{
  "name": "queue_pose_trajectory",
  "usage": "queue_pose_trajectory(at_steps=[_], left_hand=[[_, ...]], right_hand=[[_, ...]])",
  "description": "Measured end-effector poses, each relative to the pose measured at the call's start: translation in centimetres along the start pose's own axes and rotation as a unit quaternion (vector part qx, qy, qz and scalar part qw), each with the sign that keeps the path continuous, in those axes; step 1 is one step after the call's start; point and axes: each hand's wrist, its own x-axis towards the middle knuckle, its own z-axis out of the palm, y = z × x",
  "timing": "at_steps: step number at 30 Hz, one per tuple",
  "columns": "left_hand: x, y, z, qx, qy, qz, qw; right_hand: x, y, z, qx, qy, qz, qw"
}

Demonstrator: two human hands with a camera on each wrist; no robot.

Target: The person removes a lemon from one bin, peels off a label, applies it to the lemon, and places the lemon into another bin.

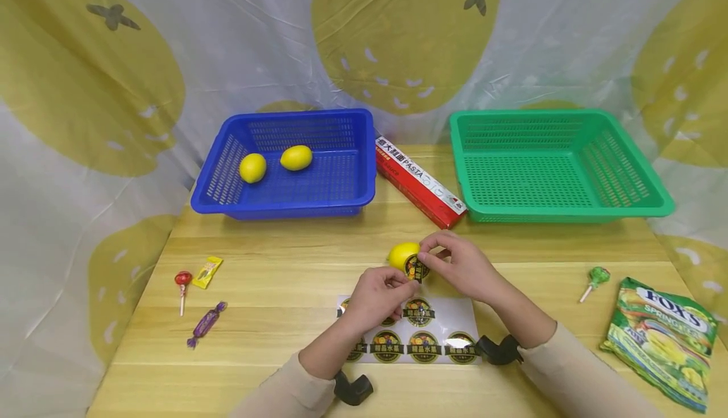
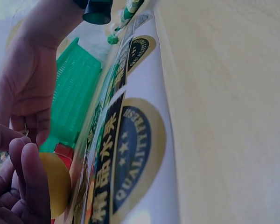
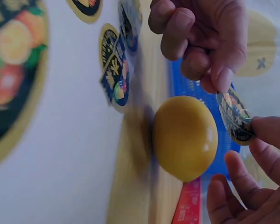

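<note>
Where the pale wooden surface met the draped cloth printed with big yellow fruit shapes, 2 perforated plastic baskets stood side by side: a green basket to the right, and a blue basket to the left that held 2 smooth oval lemons. A long red pasta box lay slantwise between them. At the surface's right edge lay a glossy, crinkled green candy bag, with a green lollipop just beside it.

Near the front edge lay a flat white sticker sheet printed with round dark labels ringed in gold. Just behind it a third lemon, smooth and rounded, rested on the surface, and both hands met over it. The right hand pinched a round sticker by its edge, fingers clamped on it, right against the lemon's near side. The left hand had its curled fingers closed on the same sticker from below.

On the left of the surface lay a red lollipop, a small yellow wrapper and a purple twist-wrapped candy.
</note>
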Motion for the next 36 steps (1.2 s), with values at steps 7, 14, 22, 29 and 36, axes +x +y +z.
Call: queue_pose_trajectory(at_steps=[7, 14, 22, 29, 36], left_hand=[[0.3, -0.3, -0.3, 0.002, 0.012, -0.006, 0.9999], [0.8, -0.5, -0.7, -0.01, 0.018, -0.005, 0.9998], [1.0, -0.4, -1.0, -0.026, 0.014, -0.031, 0.9991], [1.2, -0.6, -1.2, -0.028, 0.013, -0.028, 0.9991], [1.5, -1.1, -1.2, -0.014, 0.01, -0.029, 0.9994]], right_hand=[[1.7, -0.2, 0.5, -0.022, -0.016, -0.02, 0.999], [2.3, -0.4, 0.6, -0.028, -0.025, -0.004, 0.999], [2.6, -0.5, 0.7, -0.036, -0.034, 0.014, 0.999], [2.9, -0.6, 0.8, -0.052, -0.04, 0.007, 0.998], [3.0, -0.5, 1.0, -0.049, -0.046, 0.009, 0.998]])
